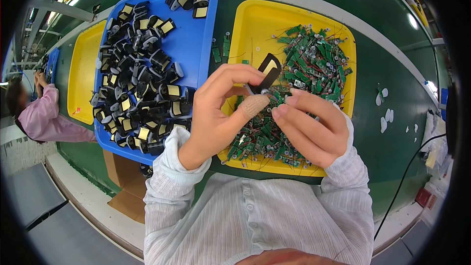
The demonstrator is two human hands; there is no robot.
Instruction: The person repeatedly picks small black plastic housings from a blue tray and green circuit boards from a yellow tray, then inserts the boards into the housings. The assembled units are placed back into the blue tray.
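Over the yellow tray (240, 34), my left hand (211, 110) is closed on a black plastic housing (269, 71) with a pale yellow pad on its face. A tan bandage (255, 105) wraps the thumb of that hand. My right hand (314, 125) has its fingertips pinched at a small green circuit board (280, 99), right beside the lower end of the housing. Whether board and housing touch is hidden by the fingers. Below both hands lies a heap of green circuit boards (319, 59) with thin wires and small round pieces, filling much of the yellow tray.
To the left, a blue tray (194, 44) holds many similar black housings (137, 73). Past it lie another yellow tray (81, 68) and a person in a pink sleeve (44, 115). White flat pieces (385, 120) and a black cable (405, 176) are at right; a cardboard box (130, 186) stands below.
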